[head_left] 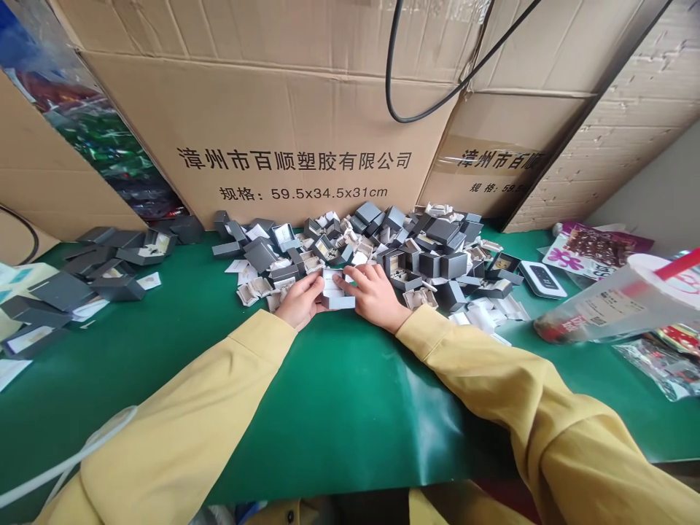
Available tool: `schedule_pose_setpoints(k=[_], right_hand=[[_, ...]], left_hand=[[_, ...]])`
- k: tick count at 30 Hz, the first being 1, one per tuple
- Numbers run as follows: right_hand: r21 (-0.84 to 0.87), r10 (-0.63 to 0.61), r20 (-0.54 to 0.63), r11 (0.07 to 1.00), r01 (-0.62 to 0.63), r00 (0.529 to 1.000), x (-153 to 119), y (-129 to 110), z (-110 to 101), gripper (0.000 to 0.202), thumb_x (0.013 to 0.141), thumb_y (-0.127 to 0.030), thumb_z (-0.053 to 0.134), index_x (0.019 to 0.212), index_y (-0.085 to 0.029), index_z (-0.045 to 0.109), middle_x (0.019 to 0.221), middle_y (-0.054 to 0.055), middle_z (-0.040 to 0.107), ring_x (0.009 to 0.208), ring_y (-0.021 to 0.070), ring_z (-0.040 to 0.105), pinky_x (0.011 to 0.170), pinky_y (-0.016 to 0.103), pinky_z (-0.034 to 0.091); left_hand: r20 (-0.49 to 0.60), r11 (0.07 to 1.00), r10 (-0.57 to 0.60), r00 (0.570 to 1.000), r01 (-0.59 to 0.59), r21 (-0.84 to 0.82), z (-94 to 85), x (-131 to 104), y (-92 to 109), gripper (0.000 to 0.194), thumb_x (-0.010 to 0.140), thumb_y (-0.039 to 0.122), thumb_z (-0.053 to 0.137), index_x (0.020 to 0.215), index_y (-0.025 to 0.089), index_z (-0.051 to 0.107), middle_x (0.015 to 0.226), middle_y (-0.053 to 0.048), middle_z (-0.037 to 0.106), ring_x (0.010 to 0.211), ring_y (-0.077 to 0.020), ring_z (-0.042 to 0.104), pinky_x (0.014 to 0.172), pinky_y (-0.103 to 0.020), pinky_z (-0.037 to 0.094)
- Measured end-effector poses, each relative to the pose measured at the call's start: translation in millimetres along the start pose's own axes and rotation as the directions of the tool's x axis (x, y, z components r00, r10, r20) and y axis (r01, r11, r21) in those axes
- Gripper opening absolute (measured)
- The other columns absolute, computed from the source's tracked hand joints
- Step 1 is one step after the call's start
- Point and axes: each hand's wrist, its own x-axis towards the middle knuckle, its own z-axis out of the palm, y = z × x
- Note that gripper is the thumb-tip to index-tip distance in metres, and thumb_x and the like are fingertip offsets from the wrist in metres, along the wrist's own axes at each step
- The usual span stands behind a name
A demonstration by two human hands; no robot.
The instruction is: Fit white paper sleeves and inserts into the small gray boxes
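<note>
Between my two hands, just above the green table (339,408), is a small white box (335,292) with a pale inside. My left hand (302,300) grips its left side, thumb and fingers closed against it. From the right, my right hand (377,295) has its fingers bent over the box's edge, with the thumb at its front. Right behind the hands lies a heap of small dark grey boxes (261,255) mixed with crumpled white paper inserts (253,290). Some boxes stand open and show cream linings. The undersides of both hands are hidden.
More grey boxes (63,292) lie at the left. On the right are a white device with a screen (542,280), a drink cup with a red straw (607,306) and plastic packets (664,357). Large cartons (295,109) stand behind; a black cable (389,65) hangs before them.
</note>
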Motion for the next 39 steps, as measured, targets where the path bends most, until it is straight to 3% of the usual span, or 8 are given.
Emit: schedule_pose_setpoints(k=[9,13,16,22,30,34,37,39], right_hand=[[0.171,-0.129,-0.080,0.975,0.141,0.988,-2,-1,-2,0.044,0.083,-0.011,0.039,0.121,-0.027,0.054,0.109,0.009,0.056,0.096,0.0213,0.047,0.078,0.038,0.041],[0.410,0.081,-0.249,0.911,0.029,0.965,-7,-1,-1,0.035,0.085,-0.013,0.035,0.110,-0.022,0.057,0.089,0.008,0.060,0.082,0.0193,0.054,0.072,0.035,0.046],[0.488,0.179,-0.182,0.870,-0.069,0.967,-8,0,2,0.035,0.081,-0.006,0.034,0.103,-0.020,0.058,0.076,0.005,0.061,0.071,0.0162,0.056,0.066,0.030,0.048],[0.373,0.100,0.086,0.919,-0.125,0.991,5,-5,10,0.033,0.074,-0.002,0.040,0.090,-0.020,0.063,0.082,0.004,0.066,0.079,0.0156,0.059,0.072,0.026,0.047],[0.139,0.203,0.036,0.969,-0.206,0.979,40,-16,17,0.029,0.086,-0.015,0.040,0.111,-0.015,0.054,0.096,0.010,0.062,0.091,0.0211,0.054,0.072,0.030,0.045],[0.047,0.018,0.175,0.999,-0.026,0.984,40,-11,21,0.026,0.089,-0.020,0.039,0.106,-0.017,0.058,0.106,0.009,0.060,0.094,0.0214,0.051,0.076,0.031,0.043],[0.025,0.009,0.248,1.000,-0.015,0.969,42,-6,18,0.027,0.090,-0.031,0.043,0.110,-0.019,0.057,0.111,0.009,0.058,0.097,0.0213,0.051,0.076,0.030,0.042],[0.013,0.012,0.298,1.000,-0.017,0.954,46,-3,15,0.027,0.089,-0.034,0.045,0.109,-0.020,0.058,0.108,0.009,0.059,0.096,0.0209,0.052,0.073,0.029,0.041]], left_hand=[[-0.076,0.990,0.142,0.987,-0.141,0.014,5.1,-1,-2,0.042,0.067,0.035,0.072,0.102,0.016,0.059,0.097,-0.007,0.066,0.087,-0.0202,0.063,0.075,-0.032,0.052],[-0.147,0.972,0.233,0.961,-0.226,0.065,3.6,-11,0,0.043,0.063,0.040,0.074,0.096,0.016,0.058,0.095,-0.009,0.068,0.083,-0.0249,0.066,0.072,-0.038,0.053],[-0.225,0.944,0.329,0.917,-0.315,0.097,-6.2,-22,8,0.045,0.062,0.043,0.074,0.095,0.017,0.057,0.095,-0.009,0.069,0.078,-0.0237,0.067,0.069,-0.037,0.054],[-0.357,0.905,0.413,0.838,-0.420,0.061,-37.3,-35,35,0.048,0.063,0.044,0.074,0.097,0.015,0.056,0.087,-0.007,0.070,0.069,-0.0209,0.067,0.062,-0.034,0.055],[-0.409,0.887,0.446,0.796,-0.455,0.079,-50.1,-39,49,0.031,0.073,0.037,0.067,0.092,0.016,0.055,0.078,0.000,0.069,0.060,-0.0157,0.065,0.060,-0.031,0.052],[-0.228,0.887,0.458,0.859,-0.425,0.179,-19.8,-51,30,0.038,0.064,0.036,0.073,0.090,0.016,0.055,0.080,-0.003,0.069,0.059,-0.0192,0.066,0.057,-0.033,0.054],[0.083,0.917,0.281,0.956,-0.293,0.271,4.8,-58,8,0.033,0.070,0.040,0.067,0.093,0.017,0.057,0.085,-0.005,0.069,0.064,-0.0207,0.067,0.058,-0.033,0.055],[0.180,0.883,0.184,0.966,-0.243,0.401,12.7,-59,-3,0.029,0.071,0.040,0.065,0.088,0.016,0.060,0.080,-0.005,0.070,0.066,-0.0201,0.067,0.061,-0.031,0.053]])
